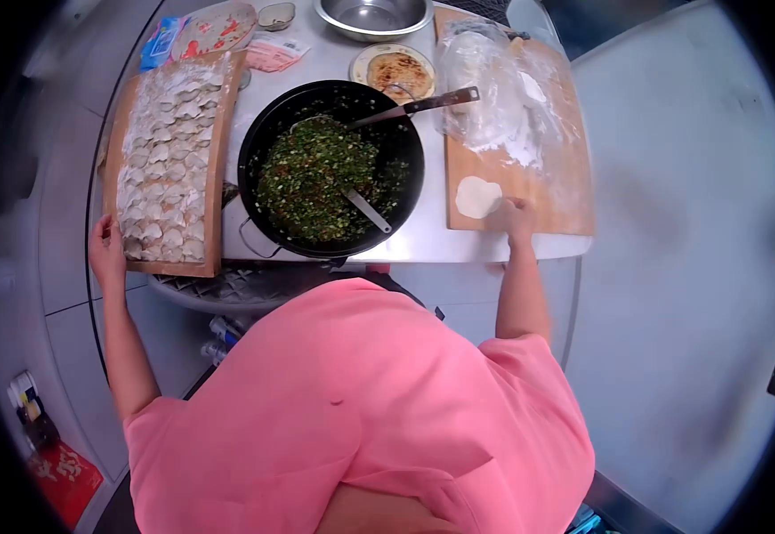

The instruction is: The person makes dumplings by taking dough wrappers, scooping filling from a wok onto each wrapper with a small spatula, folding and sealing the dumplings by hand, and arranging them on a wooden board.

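Note:
At the near left corner of a floured wooden board (213, 178) is my left hand (108, 249), its fingers loosely bent and a little apart, with nothing seen in them. Rows of dumplings (167, 191) cover that board. My right hand (519, 219) is closed at the right edge of a flat round dough wrapper (476, 197), pinching it. The wrapper lies on the near left part of a second wooden board (565, 191). Between the boards stands a black pot (243, 169) of chopped green filling (316, 178), with a metal spatula (368, 211) resting in it.
A dark-handled utensil (423, 103) leans across the pot's rim towards the right board. Behind are a plate with a browned flatbread (400, 73) and a steel bowl (375, 34). Plastic-covered dough (481, 84) and flour lie on the right board. A blue packet (160, 44) is at the far left.

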The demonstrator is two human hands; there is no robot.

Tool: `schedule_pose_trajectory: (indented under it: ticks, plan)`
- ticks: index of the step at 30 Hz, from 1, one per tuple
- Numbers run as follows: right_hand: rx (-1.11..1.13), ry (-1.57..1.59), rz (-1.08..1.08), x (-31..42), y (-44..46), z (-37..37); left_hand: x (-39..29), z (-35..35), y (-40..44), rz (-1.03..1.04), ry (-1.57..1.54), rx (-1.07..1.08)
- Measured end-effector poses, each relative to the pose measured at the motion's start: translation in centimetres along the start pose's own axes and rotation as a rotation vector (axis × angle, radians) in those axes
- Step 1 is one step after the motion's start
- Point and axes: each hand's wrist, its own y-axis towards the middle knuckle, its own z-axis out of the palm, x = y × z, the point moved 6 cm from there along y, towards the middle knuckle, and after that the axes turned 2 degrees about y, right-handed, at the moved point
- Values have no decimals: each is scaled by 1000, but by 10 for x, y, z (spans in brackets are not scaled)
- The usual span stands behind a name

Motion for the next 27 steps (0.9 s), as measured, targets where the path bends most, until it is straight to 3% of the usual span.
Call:
schedule_pose_trajectory:
  ticks: [3,9,13,22,25,27]
  plan:
    - [42,-182,-46,40,-12,2,-14,10,1,34,-87,55]
    - [212,-34,-155,80,-27,29,-76,5,-26,194,-41,81]
    - [223,-191,-249,96,-31,27,-92,5,-39,118,-26,129]
    - [320,-126,64,73,-24,28,-78,16,-55,90,-78,146]
    - [319,-126,-48,83,-32,24,-78,20,-59,88,-146,161]
    - [215,-438,-440,119,-55,15,-88,23,-64,95,-202,189]
